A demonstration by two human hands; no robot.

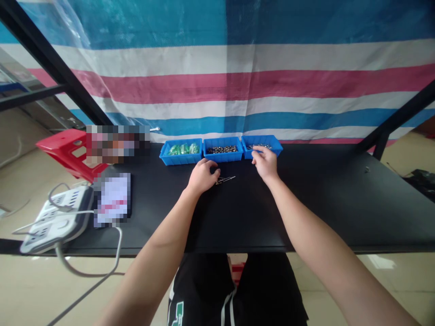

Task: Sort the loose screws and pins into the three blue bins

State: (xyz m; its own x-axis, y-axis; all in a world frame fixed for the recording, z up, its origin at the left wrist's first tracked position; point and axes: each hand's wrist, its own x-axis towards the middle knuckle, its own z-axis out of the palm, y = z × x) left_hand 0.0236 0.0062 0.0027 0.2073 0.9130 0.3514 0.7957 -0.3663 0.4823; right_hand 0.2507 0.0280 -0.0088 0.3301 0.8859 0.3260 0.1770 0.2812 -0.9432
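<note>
My left hand (203, 175) rests low over the black table with its fingers curled inward. Right by its thumb lies a small bunch of thin silvery metal pins (227, 179), which look like blind rivets; whether the fingers grip any is hidden. My right hand (266, 164) is at the front of the right blue bin (277, 146), its thumb and forefinger bent close together over the bin's edge. Slim metal pieces (265, 146) lie inside that bin. Anything between those fingertips is too small to make out.
The middle blue bin (223, 157) holds small metal parts, and the left blue bin (181, 159) green-and-clear packets. A white power strip (61, 217) with cables sits at the table's left, beside a blurred-out flat object (113, 197). Black frame posts (382, 142) flank the table (326, 190).
</note>
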